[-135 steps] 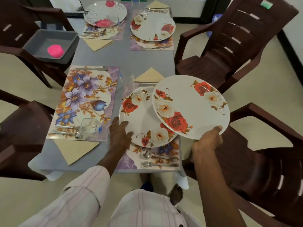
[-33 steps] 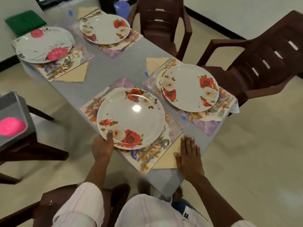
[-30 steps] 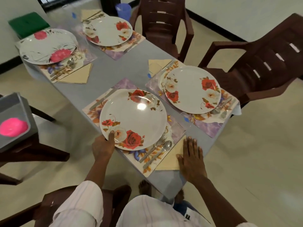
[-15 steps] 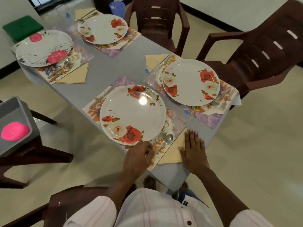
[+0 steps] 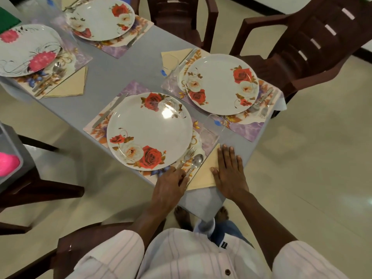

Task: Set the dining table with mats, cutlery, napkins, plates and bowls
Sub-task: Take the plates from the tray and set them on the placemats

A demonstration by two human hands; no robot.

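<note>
Item: fork (image 5: 188, 156) and spoon (image 5: 196, 159), near-right of the near plate (image 5: 150, 130). Light, stiff, probably slippery steel; take them by the handles. Your left hand (image 5: 171, 185) covers those handles, grip unclear. Your right hand (image 5: 229, 174) lies flat, fingers straight, on the soft napkin (image 5: 202, 177).

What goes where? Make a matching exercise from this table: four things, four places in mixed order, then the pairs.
Things
1. right hand
2. left hand
3. knife
4. pink-flowered plate

Places
A. far left corner of the table
B. flat on the yellow napkin
C. at the handles of the fork and spoon
D. on the mat, across the nearest plate from the fork

Pairs: 1-B, 2-C, 3-D, 4-A
</note>
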